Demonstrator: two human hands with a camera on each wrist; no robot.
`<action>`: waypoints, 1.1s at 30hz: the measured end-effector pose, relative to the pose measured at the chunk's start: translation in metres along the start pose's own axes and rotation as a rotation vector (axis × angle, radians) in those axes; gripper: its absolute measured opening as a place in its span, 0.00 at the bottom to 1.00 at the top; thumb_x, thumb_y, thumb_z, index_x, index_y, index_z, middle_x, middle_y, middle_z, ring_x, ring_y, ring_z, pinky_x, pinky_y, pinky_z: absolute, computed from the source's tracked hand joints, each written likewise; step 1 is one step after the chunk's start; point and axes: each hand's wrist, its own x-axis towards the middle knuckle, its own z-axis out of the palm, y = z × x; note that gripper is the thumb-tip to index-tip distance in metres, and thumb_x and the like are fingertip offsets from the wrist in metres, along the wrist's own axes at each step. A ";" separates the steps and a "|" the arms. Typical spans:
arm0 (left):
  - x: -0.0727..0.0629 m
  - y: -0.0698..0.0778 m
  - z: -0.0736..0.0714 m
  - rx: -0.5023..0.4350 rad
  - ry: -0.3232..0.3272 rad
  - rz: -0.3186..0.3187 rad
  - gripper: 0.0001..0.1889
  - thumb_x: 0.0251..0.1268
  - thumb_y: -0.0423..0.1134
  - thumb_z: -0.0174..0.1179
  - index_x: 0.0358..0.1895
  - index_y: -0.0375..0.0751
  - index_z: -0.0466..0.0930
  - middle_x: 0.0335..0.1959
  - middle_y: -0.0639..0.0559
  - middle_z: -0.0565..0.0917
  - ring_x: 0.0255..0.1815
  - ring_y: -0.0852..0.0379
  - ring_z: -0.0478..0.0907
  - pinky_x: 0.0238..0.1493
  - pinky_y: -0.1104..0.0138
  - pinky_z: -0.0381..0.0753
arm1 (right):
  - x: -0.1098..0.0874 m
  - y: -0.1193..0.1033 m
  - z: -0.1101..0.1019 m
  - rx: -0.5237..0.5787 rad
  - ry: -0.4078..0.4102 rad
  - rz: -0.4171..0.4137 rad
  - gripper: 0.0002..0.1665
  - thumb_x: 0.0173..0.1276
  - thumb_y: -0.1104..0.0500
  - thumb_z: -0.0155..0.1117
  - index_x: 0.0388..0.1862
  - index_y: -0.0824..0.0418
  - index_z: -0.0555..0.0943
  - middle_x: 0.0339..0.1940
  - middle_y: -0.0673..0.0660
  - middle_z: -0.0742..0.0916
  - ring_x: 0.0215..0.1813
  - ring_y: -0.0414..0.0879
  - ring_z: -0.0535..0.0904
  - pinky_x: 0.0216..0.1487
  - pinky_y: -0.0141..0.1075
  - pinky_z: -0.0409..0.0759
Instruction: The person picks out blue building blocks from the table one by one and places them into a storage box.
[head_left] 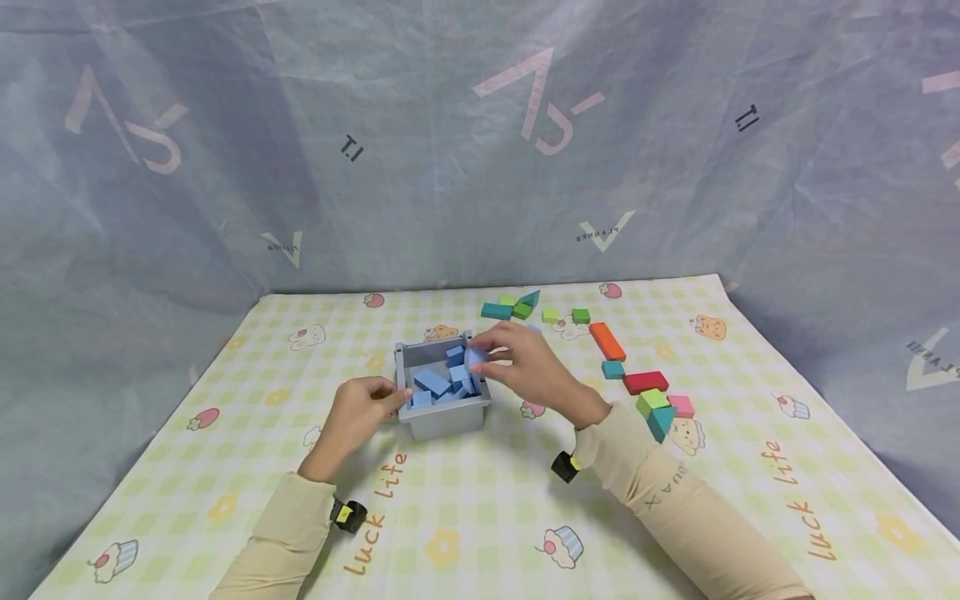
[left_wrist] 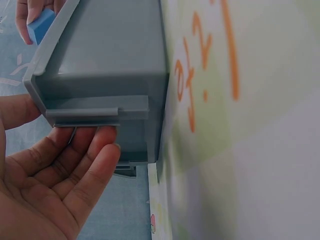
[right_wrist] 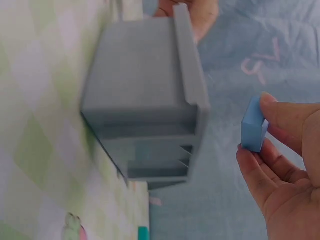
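A grey plastic box [head_left: 447,423] stands on the table with several blue blocks [head_left: 432,382] inside. My left hand [head_left: 365,410] grips the box's left side, its thumb at the rim and its fingers [left_wrist: 102,135] beneath the side lip. Over the box's right edge, my right hand [head_left: 527,363] pinches a light blue block [right_wrist: 254,125] between thumb and fingertips. In the right wrist view this block is apart from the box and above its rim. The left wrist view shows the same block [left_wrist: 42,27] at the top left.
Right of the box lie an orange block [head_left: 607,342], a red block [head_left: 646,382], a pink block [head_left: 681,407] and a teal triangular block [head_left: 662,423]. Green and teal blocks [head_left: 497,311] lie behind the box. A checked cloth [head_left: 255,433] covers the table; a grey-blue curtain [head_left: 420,192] hangs behind.
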 end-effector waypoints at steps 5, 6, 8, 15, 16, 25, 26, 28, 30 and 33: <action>0.000 0.000 0.000 -0.006 -0.001 -0.009 0.14 0.67 0.48 0.66 0.29 0.41 0.85 0.22 0.52 0.82 0.25 0.54 0.75 0.34 0.62 0.72 | -0.002 0.000 0.011 0.015 -0.053 0.004 0.18 0.66 0.60 0.71 0.54 0.64 0.83 0.48 0.53 0.83 0.52 0.44 0.82 0.55 0.39 0.81; 0.001 0.000 0.000 -0.004 0.000 -0.009 0.14 0.67 0.47 0.66 0.29 0.41 0.85 0.22 0.52 0.82 0.25 0.54 0.75 0.34 0.62 0.72 | -0.003 0.000 0.012 0.016 -0.056 0.001 0.18 0.66 0.60 0.71 0.54 0.63 0.83 0.48 0.53 0.83 0.51 0.45 0.82 0.55 0.38 0.81; 0.001 0.001 0.000 -0.001 0.002 -0.008 0.13 0.67 0.46 0.66 0.29 0.40 0.85 0.21 0.53 0.81 0.25 0.54 0.75 0.34 0.62 0.72 | -0.002 0.001 0.016 0.011 -0.059 -0.008 0.17 0.66 0.60 0.71 0.52 0.63 0.84 0.47 0.53 0.83 0.51 0.44 0.82 0.54 0.38 0.81; 0.000 0.001 0.000 0.004 0.004 -0.004 0.13 0.67 0.45 0.66 0.29 0.39 0.85 0.21 0.53 0.81 0.25 0.54 0.74 0.33 0.62 0.72 | -0.002 0.003 0.023 -0.011 -0.045 -0.021 0.13 0.65 0.61 0.72 0.48 0.62 0.85 0.47 0.53 0.83 0.50 0.45 0.83 0.53 0.34 0.81; 0.000 0.001 0.000 0.005 0.002 -0.004 0.13 0.67 0.45 0.66 0.29 0.39 0.85 0.21 0.53 0.81 0.25 0.54 0.74 0.34 0.62 0.72 | -0.002 0.003 0.024 -0.007 -0.042 -0.022 0.13 0.65 0.61 0.72 0.48 0.62 0.85 0.47 0.53 0.83 0.50 0.47 0.83 0.53 0.34 0.81; 0.000 0.001 0.000 -0.004 -0.002 -0.005 0.13 0.67 0.45 0.66 0.29 0.39 0.85 0.21 0.53 0.81 0.25 0.54 0.75 0.33 0.62 0.72 | -0.002 0.003 0.024 -0.001 -0.046 -0.025 0.12 0.65 0.63 0.72 0.48 0.61 0.85 0.47 0.55 0.83 0.50 0.55 0.85 0.54 0.37 0.81; 0.000 0.001 0.000 -0.003 -0.002 -0.004 0.13 0.67 0.45 0.66 0.29 0.39 0.85 0.21 0.53 0.81 0.25 0.54 0.75 0.33 0.62 0.72 | -0.002 0.003 0.024 -0.008 -0.046 -0.024 0.12 0.65 0.63 0.72 0.47 0.60 0.85 0.47 0.54 0.83 0.50 0.55 0.85 0.54 0.37 0.81; 0.000 0.001 0.000 0.000 -0.002 -0.003 0.13 0.67 0.45 0.66 0.30 0.39 0.85 0.21 0.53 0.81 0.24 0.54 0.74 0.33 0.62 0.72 | -0.002 0.003 0.024 -0.020 -0.049 -0.022 0.12 0.66 0.62 0.72 0.48 0.60 0.85 0.47 0.53 0.83 0.50 0.54 0.85 0.53 0.37 0.81; 0.000 0.001 0.000 0.001 0.000 -0.001 0.13 0.67 0.45 0.66 0.29 0.39 0.85 0.21 0.53 0.81 0.24 0.54 0.74 0.33 0.62 0.72 | -0.002 0.004 0.024 -0.032 -0.051 -0.020 0.12 0.66 0.62 0.71 0.48 0.60 0.85 0.47 0.53 0.83 0.49 0.54 0.85 0.53 0.39 0.81; 0.000 0.001 0.000 0.003 0.001 0.000 0.13 0.67 0.45 0.66 0.29 0.40 0.85 0.21 0.53 0.81 0.24 0.54 0.74 0.33 0.62 0.72 | -0.002 0.004 0.024 -0.042 -0.058 -0.018 0.12 0.66 0.61 0.71 0.48 0.59 0.85 0.47 0.53 0.84 0.49 0.54 0.85 0.53 0.40 0.81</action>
